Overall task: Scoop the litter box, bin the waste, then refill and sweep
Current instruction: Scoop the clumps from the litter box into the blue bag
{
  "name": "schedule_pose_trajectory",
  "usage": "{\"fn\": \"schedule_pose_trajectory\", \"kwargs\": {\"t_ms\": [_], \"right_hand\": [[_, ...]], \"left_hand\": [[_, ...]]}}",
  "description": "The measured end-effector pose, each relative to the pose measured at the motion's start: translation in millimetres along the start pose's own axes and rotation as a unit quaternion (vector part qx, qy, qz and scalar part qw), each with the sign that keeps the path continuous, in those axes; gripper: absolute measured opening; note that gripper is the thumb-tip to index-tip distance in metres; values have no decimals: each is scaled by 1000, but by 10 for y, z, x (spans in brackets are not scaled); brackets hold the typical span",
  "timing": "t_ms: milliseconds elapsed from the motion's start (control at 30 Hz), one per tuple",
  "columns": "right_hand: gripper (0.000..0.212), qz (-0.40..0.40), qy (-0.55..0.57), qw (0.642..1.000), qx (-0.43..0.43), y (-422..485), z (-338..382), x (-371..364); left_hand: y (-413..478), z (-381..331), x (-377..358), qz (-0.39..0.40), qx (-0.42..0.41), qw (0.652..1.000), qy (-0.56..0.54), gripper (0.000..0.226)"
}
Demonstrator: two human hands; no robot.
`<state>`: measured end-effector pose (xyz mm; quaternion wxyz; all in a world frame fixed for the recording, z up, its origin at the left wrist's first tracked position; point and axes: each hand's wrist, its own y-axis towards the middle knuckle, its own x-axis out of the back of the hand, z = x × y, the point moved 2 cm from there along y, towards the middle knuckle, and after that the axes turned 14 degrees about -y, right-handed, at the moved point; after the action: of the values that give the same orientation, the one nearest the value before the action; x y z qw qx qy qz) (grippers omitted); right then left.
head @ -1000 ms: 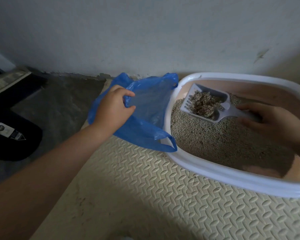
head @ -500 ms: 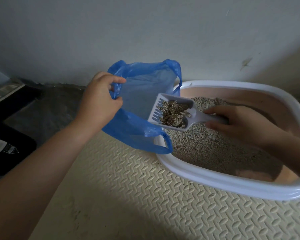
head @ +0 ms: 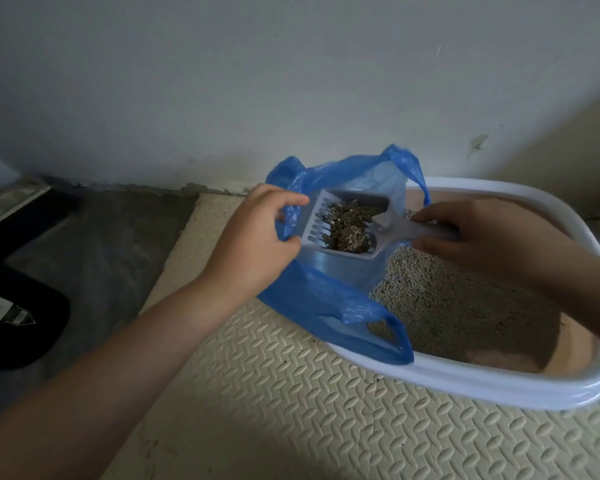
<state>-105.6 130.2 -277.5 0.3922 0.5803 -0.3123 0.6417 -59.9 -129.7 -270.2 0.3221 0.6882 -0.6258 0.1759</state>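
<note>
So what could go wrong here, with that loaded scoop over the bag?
1. The left hand pinches only one edge of the thin blue bag. Its mouth could sag, and clumps tipped from the litter scoop might miss and land on the foam mat.
2. The scoop's front edge sits right beside the left hand, so waste could touch the fingers.

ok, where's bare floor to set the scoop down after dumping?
Bare: foam mat in front of the litter box, right of the left forearm. Also grey floor between mat and black object. Crowded: box's left end, with blue bag, scoop, left hand, right hand.
</note>
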Motion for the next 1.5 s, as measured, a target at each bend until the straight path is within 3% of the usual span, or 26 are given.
{"fn": "schedule_pose_trajectory", "kwargs": {"t_ms": [67, 267, 500, 633, 767, 867, 1167, 1367, 1500], "right_hand": [[14, 11, -47, 999, 5, -20, 9, 65], [24, 82, -193, 978, 11, 18, 171, 238], [18, 87, -290, 951, 66, 228, 392, 177], [10, 111, -297, 944, 88, 333, 555, 110], [30, 92, -311, 942, 89, 388, 656, 88], [33, 96, -332, 932, 106, 380, 732, 94], [28, 120, -341, 923, 130, 431, 981, 74], [35, 115, -334, 925, 142, 527, 1229, 158], [34, 183, -300, 925, 141, 643, 1424, 28]], "left_hand": [[-27, -12, -102, 17, 12, 999, -33, 49], [-25, -13, -323, 37, 43, 992, -114, 52], [-62, 180, -423, 58, 84, 982, -159, 55], [-58, 271, -395, 47, 103, 971, -211, 59], [-48, 297, -351, 47, 107, 961, -249, 58], [-55, 316, -333, 57, 112, 954, -272, 58], [-280, 474, -112, 51, 83, 969, -227, 65], [-516, 590, 125, 27, 95, 968, -230, 63], [-627, 697, 152, 29, 108, 971, -213, 65]]}}
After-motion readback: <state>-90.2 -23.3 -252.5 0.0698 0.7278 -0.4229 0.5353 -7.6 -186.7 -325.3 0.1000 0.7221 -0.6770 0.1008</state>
